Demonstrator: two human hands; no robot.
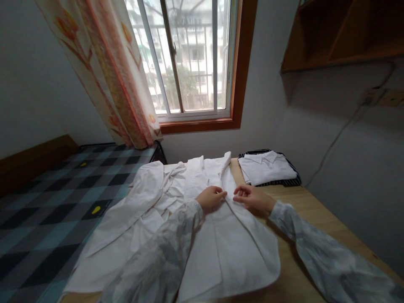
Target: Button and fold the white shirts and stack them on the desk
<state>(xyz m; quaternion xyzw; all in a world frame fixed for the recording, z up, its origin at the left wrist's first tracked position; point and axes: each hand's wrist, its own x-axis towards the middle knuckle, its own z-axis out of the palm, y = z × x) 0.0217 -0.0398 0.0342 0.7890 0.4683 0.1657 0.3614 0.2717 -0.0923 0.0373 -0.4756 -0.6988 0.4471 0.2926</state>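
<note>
A white long-sleeved shirt (pixel 235 248) lies spread on the wooden table, its right part smoothed flat and its left part in loose creases. My left hand (pixel 212 198) is closed in a pinch on the shirt's front edge, near the middle of the cloth. Just to the right, my right hand (pixel 254 199) hovers close over the shirt's side, with fingers loosely bent and slightly apart. I see no cloth between its fingertips. My grey-white patterned sleeves cover both forearms, and the left one hides part of the shirt.
At the table's (pixel 311 219) far right lies a folded white collared garment (pixel 268 168) on a black striped one (pixel 292 182). A checked bed (pixel 63 210) adjoins on the left. Behind are a window (pixel 192 63) and curtain (pixel 116 75); a wooden shelf (pixel 344 38) hangs upper right.
</note>
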